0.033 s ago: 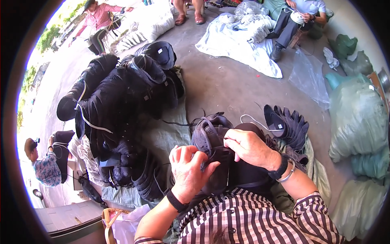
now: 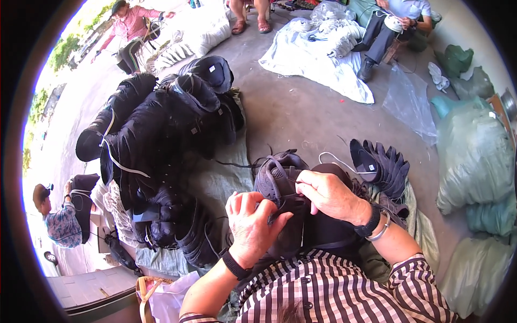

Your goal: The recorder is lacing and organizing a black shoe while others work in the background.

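A dark grey shoe upper (image 2: pixel 272 177) with laces lies in my lap, its collar end pointing away from me. My left hand (image 2: pixel 250 223) is closed on the shoe upper's left edge, fingers curled and thumb reaching toward the middle. Over its right side, my right hand (image 2: pixel 328 196) pinches something too small to make out, close to the lacing. A thin pale strand hangs below, between the hands. Beyond my right hand, a row of nested dark shoe uppers (image 2: pixel 379 167) lies beside a looped white cord (image 2: pixel 336 156).
A large heap of black shoe uppers (image 2: pixel 156 124) lies at left on a pale green sheet (image 2: pixel 218 180). Stuffed green sacks (image 2: pixel 474 161) line the right side. Several people sit farther off, one near a white cloth (image 2: pixel 301 59). A basket (image 2: pixel 144 301) stands at lower left.
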Demonstrator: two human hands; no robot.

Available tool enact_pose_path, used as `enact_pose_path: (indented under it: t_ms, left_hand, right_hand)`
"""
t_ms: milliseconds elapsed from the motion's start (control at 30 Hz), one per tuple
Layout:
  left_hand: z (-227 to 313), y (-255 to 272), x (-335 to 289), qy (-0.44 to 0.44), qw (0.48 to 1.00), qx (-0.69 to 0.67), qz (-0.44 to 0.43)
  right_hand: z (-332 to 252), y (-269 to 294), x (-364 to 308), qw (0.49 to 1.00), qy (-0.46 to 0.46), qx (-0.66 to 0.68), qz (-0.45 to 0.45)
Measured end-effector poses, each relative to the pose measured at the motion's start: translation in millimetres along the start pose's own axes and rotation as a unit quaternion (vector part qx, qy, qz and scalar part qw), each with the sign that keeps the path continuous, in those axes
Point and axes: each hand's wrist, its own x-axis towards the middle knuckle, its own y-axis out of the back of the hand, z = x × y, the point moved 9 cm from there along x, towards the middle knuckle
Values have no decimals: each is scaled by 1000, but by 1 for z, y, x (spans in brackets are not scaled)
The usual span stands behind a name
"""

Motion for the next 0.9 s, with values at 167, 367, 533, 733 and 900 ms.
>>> enact_pose_path:
  t_ms: [167,367,533,733,900]
  left_hand:
    - [8,3,10,-27,996,-84,17]
    - [-4,-2,25,-84,981,-143,-99]
    - [-10,-2,35,-83,967,-173,-168]
    - [-20,-6,42,-12,952,-268,-148]
    - [20,-13,64,-122,981,16,-151]
  right_hand:
    - [2,4,3,998,50,-24,31]
    - [55,-2,7,943,-106,311,46]
    - [106,64,-31,813,-167,530,175]
    - [174,143,-120,749,-90,585,298]
    - [110,66,-161,856,-257,443,-77]
